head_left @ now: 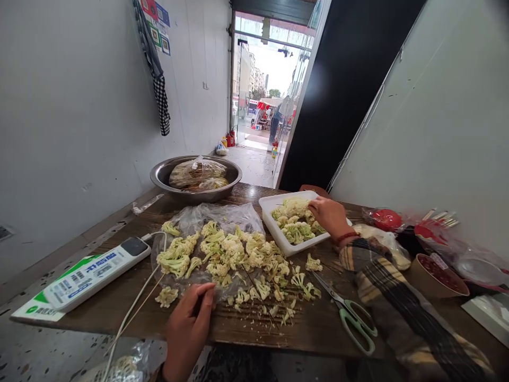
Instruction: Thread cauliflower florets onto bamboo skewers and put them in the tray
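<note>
White plastic tray (275,232), towards the table's far edge and right of centre: I count this as the done part, with cut cauliflower (298,232) covering much of its floor. More is left by my reckoning, since a loose floret pile (233,252) spreads over the middle of the table (238,334), partly on clear plastic (222,215), with crumbs and small bits trailing towards the near edge. One stray floret (313,263) sits just beside the tray's near side; the scissors (345,305) lie idle near the table's right-hand near edge.

My right hand (332,215) reaches across, palm down, fingertips bent together over the tray's right side; from this feed I can't tell whether they grip a floret. My left hand (190,318) is at the near edge, left of centre, thumb and forefinger curled towards each other; whether they pinch anything, I can't tell.
</note>
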{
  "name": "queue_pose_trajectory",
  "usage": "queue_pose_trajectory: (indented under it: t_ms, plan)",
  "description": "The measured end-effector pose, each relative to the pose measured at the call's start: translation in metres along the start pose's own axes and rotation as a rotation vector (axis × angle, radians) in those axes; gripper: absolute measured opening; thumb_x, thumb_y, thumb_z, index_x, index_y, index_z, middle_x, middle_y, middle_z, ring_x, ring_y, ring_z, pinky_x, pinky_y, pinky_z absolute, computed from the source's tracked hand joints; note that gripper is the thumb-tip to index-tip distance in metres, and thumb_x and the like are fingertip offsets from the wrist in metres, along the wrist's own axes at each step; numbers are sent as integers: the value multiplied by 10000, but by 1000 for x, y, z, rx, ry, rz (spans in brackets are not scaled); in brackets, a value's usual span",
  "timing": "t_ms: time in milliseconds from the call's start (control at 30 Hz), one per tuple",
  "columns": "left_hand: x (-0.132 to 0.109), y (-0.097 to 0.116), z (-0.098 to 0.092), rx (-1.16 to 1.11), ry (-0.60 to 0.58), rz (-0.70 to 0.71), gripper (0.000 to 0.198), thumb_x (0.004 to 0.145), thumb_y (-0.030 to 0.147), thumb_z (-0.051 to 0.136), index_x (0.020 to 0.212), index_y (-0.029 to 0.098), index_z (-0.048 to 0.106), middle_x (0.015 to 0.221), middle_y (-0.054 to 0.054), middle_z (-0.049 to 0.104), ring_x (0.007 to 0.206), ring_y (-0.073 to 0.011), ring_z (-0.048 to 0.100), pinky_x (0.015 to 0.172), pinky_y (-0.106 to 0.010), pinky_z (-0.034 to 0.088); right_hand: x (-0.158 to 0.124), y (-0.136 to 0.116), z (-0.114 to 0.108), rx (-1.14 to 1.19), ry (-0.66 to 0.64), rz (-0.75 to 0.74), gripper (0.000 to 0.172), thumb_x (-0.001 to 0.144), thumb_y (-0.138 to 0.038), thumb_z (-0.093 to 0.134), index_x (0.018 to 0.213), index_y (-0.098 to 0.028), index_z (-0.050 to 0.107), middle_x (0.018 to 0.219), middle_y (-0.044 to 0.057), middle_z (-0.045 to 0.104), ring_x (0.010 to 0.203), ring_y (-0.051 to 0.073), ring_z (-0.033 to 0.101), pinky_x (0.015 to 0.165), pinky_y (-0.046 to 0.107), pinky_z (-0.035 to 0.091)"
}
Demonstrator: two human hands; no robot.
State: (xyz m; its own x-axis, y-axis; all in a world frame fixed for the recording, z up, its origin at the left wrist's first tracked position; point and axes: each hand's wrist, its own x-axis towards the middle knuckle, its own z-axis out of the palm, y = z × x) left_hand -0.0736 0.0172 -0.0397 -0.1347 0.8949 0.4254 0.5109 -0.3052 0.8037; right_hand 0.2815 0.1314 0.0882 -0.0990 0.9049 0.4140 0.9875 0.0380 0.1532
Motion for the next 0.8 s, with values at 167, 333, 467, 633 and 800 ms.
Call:
queue_pose_trajectory:
  t_ms: [167, 333, 467, 633, 800]
  plan:
    - [1, -4, 0, 39, -18, 26, 235, 839, 393, 530, 842, 214, 682, 831, -27, 700, 727, -166, 659, 648, -232, 532, 40, -2, 42, 32, -141, -76, 265, 908, -272, 475, 909, -189, 727, 971, 107, 690, 862, 213, 617, 675, 268, 378]
    - [2, -10, 2, 86, 18, 102, 209, 829, 371, 553, 845, 218, 694, 838, -18, 716, 734, -158, 679, 671, -219, 549, 53, 6, 69, 113, -229, -125, 265, 899, -212, 479, 981, -228, 731, 983, 68, 710, 911, 199, 619, 757, 255, 402]
    - [2, -14, 2, 111, 22, 134, 200, 827, 368, 561, 851, 221, 694, 834, -10, 722, 722, -150, 686, 660, -207, 552, 54, 10, 70, 171, -191, -109, 283, 921, -252, 454, 1006, -197, 718, 1015, 87, 696, 952, 212, 609, 805, 273, 400]
    - [2, -13, 2, 136, 29, 148, 186, 835, 352, 559, 862, 224, 691, 830, -2, 722, 719, -138, 686, 672, -197, 551, 60, 4, 77, 257, -133, -107, 283, 904, -211, 456, 1045, -157, 696, 1098, 103, 669, 998, 207, 593, 847, 272, 394]
    - [1, -9, 2, 109, 48, 159, 177, 837, 338, 561, 845, 217, 691, 820, -8, 722, 706, -141, 686, 657, -202, 553, 62, 7, 91, 344, -142, -114, 236, 827, -141, 515, 939, -145, 722, 966, 103, 711, 914, 209, 622, 806, 270, 418]
